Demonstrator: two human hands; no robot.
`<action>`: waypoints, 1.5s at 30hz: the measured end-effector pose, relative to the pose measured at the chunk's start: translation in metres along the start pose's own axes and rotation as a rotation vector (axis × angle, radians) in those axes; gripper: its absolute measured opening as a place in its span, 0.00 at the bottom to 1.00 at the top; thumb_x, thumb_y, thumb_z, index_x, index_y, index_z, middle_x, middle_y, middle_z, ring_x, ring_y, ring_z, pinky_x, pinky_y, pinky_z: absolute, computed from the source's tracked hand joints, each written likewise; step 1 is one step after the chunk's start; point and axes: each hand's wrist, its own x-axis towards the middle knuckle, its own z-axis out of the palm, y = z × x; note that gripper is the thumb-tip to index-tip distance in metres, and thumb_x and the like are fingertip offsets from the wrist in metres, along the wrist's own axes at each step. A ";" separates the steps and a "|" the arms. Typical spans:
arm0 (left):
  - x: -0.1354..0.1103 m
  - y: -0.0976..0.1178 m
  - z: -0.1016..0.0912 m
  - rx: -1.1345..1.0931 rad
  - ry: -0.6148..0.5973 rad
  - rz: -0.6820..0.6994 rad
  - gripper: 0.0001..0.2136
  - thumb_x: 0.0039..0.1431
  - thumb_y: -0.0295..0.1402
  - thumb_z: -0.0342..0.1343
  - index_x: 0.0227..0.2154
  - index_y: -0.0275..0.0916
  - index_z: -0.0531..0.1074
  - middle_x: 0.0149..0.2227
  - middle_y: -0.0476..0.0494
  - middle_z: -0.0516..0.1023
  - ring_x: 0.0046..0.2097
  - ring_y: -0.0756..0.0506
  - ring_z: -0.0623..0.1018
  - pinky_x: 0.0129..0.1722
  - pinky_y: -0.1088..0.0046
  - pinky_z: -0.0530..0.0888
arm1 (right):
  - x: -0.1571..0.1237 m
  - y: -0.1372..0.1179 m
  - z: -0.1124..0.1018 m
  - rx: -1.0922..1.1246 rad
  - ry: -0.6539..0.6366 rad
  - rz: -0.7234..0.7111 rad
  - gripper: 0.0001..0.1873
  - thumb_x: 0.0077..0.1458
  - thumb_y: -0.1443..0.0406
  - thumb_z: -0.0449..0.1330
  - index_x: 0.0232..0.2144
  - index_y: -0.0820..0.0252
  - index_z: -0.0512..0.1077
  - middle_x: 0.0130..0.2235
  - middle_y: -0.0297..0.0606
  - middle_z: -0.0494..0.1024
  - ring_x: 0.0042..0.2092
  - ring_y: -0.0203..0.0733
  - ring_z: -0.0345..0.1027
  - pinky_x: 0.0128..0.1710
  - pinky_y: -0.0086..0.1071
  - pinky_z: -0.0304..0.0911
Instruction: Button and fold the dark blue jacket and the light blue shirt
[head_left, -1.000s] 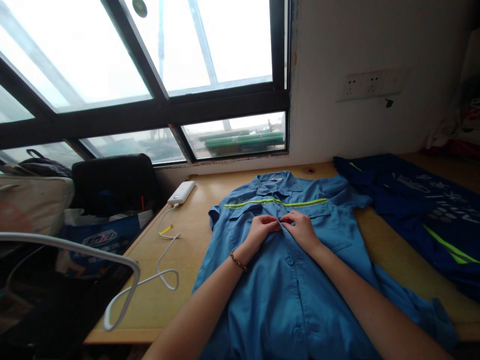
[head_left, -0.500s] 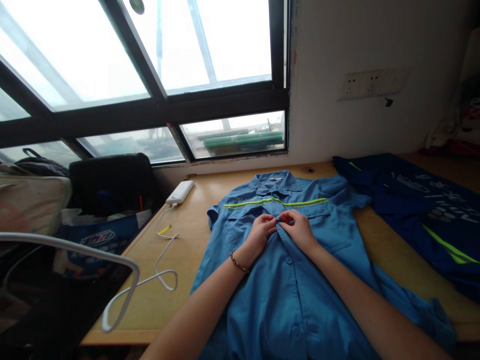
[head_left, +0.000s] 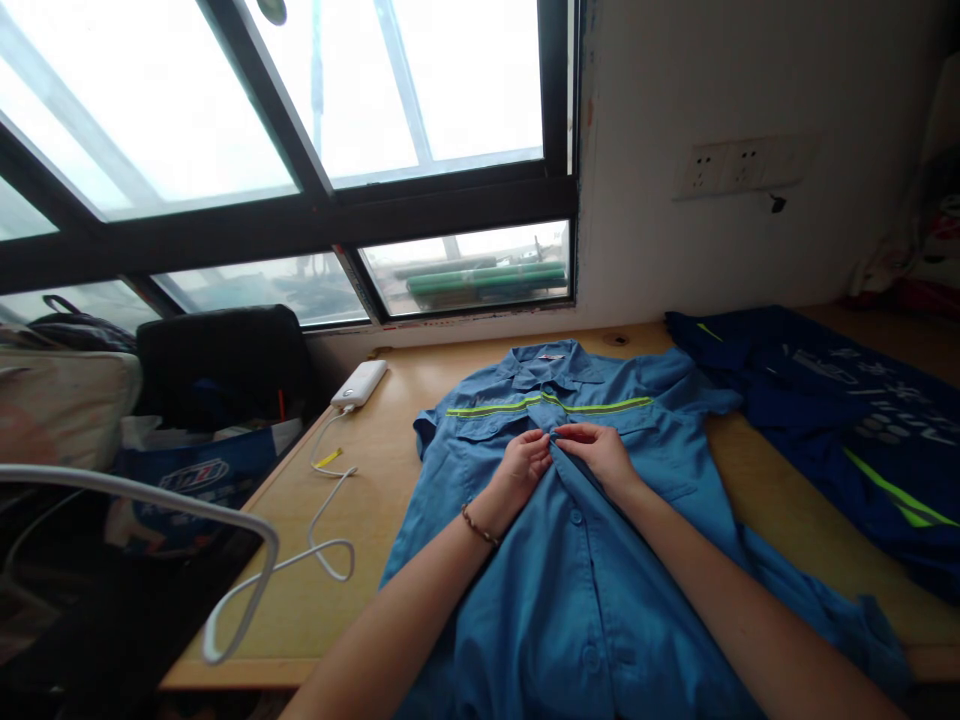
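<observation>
Left hand and right hand both pinching shirt at mid-front (hands close together); shirt spread on table, power bank left of it.

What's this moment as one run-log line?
left hand: touching blue shirt | right hand: pinching shirt's front edge | shirt: spread on table

White daylight glares through the dark-framed window, while the off-white wall to its right, fitted with a row of socket plates, sits in shade behind the pale wooden desk.
</observation>
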 end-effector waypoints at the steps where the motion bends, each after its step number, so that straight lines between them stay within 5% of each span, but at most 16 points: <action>1: 0.000 0.000 0.000 0.001 0.003 0.006 0.11 0.42 0.23 0.61 0.30 0.34 0.66 0.25 0.46 0.72 0.25 0.52 0.73 0.28 0.77 0.72 | 0.000 0.000 0.000 0.049 0.003 0.040 0.17 0.34 0.63 0.65 0.31 0.63 0.75 0.32 0.39 0.78 0.35 0.43 0.71 0.40 0.37 0.65; 10: 0.002 -0.001 -0.004 0.129 -0.009 0.129 0.16 0.37 0.27 0.64 0.31 0.35 0.66 0.26 0.46 0.72 0.27 0.50 0.74 0.32 0.73 0.72 | -0.003 -0.001 0.000 0.135 -0.013 0.129 0.19 0.30 0.63 0.66 0.31 0.63 0.74 0.31 0.40 0.78 0.34 0.43 0.71 0.38 0.36 0.65; 14: 0.006 -0.001 -0.007 0.281 -0.060 0.248 0.16 0.35 0.29 0.64 0.28 0.36 0.63 0.21 0.54 0.67 0.23 0.54 0.70 0.26 0.77 0.68 | 0.001 -0.001 -0.002 -0.100 0.011 0.046 0.16 0.35 0.65 0.63 0.32 0.63 0.74 0.32 0.40 0.77 0.34 0.43 0.70 0.37 0.36 0.65; 17: 0.012 -0.002 -0.008 0.492 -0.120 0.384 0.14 0.36 0.29 0.63 0.26 0.36 0.62 0.21 0.54 0.67 0.24 0.54 0.69 0.26 0.79 0.65 | -0.002 -0.014 -0.002 -0.426 0.131 -0.166 0.12 0.40 0.67 0.58 0.31 0.63 0.74 0.36 0.42 0.75 0.37 0.43 0.68 0.37 0.36 0.64; 19: 0.018 -0.003 -0.009 0.632 -0.143 0.498 0.12 0.38 0.28 0.61 0.25 0.36 0.63 0.23 0.52 0.68 0.26 0.53 0.69 0.27 0.79 0.65 | -0.014 -0.029 0.004 -0.582 0.171 -0.314 0.11 0.45 0.68 0.54 0.32 0.62 0.73 0.37 0.42 0.73 0.37 0.42 0.67 0.37 0.34 0.63; 22: 0.031 -0.001 -0.008 0.769 -0.149 0.600 0.09 0.41 0.28 0.59 0.25 0.36 0.64 0.24 0.52 0.68 0.27 0.53 0.68 0.28 0.79 0.64 | -0.049 -0.041 0.020 -0.721 0.027 -0.373 0.13 0.50 0.69 0.49 0.36 0.57 0.72 0.35 0.40 0.73 0.36 0.42 0.67 0.38 0.34 0.63; 24: 0.043 0.004 -0.006 0.804 -0.155 0.621 0.08 0.41 0.28 0.59 0.25 0.36 0.65 0.23 0.52 0.67 0.26 0.53 0.67 0.27 0.79 0.64 | -0.076 -0.035 0.029 -0.852 -0.031 -0.360 0.16 0.49 0.69 0.51 0.41 0.57 0.69 0.41 0.43 0.71 0.42 0.47 0.65 0.43 0.39 0.61; 27: 0.062 0.016 -0.003 0.796 -0.177 0.622 0.08 0.40 0.28 0.60 0.25 0.37 0.65 0.23 0.53 0.67 0.26 0.53 0.67 0.28 0.79 0.64 | -0.100 -0.007 0.032 -1.020 0.058 -0.320 0.27 0.44 0.66 0.58 0.49 0.61 0.63 0.52 0.51 0.63 0.52 0.59 0.54 0.48 0.48 0.55; 31: 0.089 0.032 0.002 0.795 -0.209 0.608 0.10 0.37 0.28 0.62 0.24 0.36 0.67 0.22 0.53 0.67 0.26 0.53 0.67 0.28 0.79 0.64 | -0.078 0.021 0.016 -0.968 0.105 -0.337 0.27 0.46 0.63 0.56 0.50 0.63 0.60 0.52 0.50 0.62 0.54 0.55 0.52 0.51 0.47 0.53; 37: 0.117 0.041 0.004 0.786 -0.158 0.612 0.10 0.35 0.26 0.62 0.23 0.35 0.68 0.21 0.53 0.68 0.25 0.53 0.68 0.28 0.79 0.64 | -0.017 0.016 -0.008 -0.905 0.230 -0.246 0.10 0.48 0.67 0.52 0.35 0.61 0.67 0.36 0.42 0.70 0.38 0.44 0.64 0.40 0.36 0.60; 45: 0.100 0.035 0.017 0.939 0.000 0.632 0.10 0.37 0.22 0.60 0.26 0.37 0.68 0.24 0.50 0.70 0.28 0.50 0.70 0.34 0.74 0.65 | -0.005 0.012 -0.023 -1.031 0.202 -0.225 0.08 0.42 0.70 0.55 0.29 0.60 0.69 0.31 0.39 0.70 0.32 0.39 0.65 0.33 0.29 0.58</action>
